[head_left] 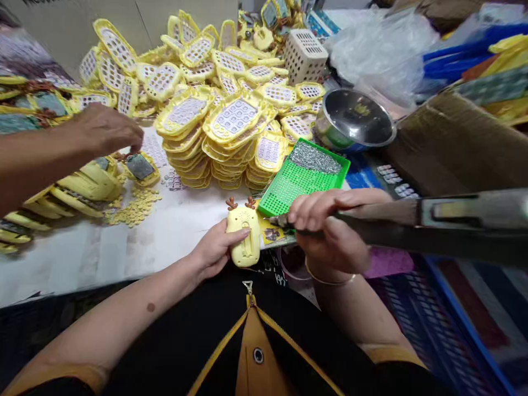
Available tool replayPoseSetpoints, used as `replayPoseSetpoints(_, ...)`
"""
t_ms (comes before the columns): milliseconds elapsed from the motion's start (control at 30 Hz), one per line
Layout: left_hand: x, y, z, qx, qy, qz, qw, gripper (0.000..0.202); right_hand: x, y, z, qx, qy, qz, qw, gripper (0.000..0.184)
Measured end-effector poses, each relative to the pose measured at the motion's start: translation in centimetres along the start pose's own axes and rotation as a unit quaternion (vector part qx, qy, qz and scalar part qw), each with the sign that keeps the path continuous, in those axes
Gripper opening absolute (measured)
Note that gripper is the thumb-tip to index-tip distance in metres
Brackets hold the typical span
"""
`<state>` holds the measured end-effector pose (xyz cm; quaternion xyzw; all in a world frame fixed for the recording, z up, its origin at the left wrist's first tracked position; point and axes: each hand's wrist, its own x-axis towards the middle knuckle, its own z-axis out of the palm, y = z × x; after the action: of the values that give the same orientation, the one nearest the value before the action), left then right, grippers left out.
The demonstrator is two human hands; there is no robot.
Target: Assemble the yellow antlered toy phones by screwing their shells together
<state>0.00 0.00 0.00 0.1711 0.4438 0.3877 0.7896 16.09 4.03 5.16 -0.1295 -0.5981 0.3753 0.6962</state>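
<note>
My left hand (214,247) is closed around a pale yellow toy phone (246,254) with brown antlers. The toy's back faces up, showing a battery recess and screw holes, with my thumb across it. My right hand (330,228) grips a power screwdriver (383,217) whose body runs off to the right. Its tip points left, close to the toy's right side and apart from it. Just beyond the tip lies a green perforated tray (299,190) with many small screws (315,157) at its far end.
Stacked yellow phone shells (233,118) with keypads rise behind. A co-worker's hand (103,129) reaches in from the left over an opened toy half (140,166). Small yellow pieces (132,209) lie on the table. A metal bowl (357,121) and a cardboard box (462,148) stand right.
</note>
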Motion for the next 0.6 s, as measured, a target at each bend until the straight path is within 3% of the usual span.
replayPoseSetpoints(233, -0.3, -0.1, -0.2, -0.001, -0.016, 0.024, 1.000, 0.050, -1.5, 1.9, 2.8, 0.062, -0.037, 0.100, 0.992, 0.011)
replayPoseSetpoints(600, 0.0, 0.0, -0.8, -0.016, -0.036, 0.001, 0.999, 0.056, -0.8, 2.6, 3.4, 0.122, -0.018, 0.117, 0.985, 0.010)
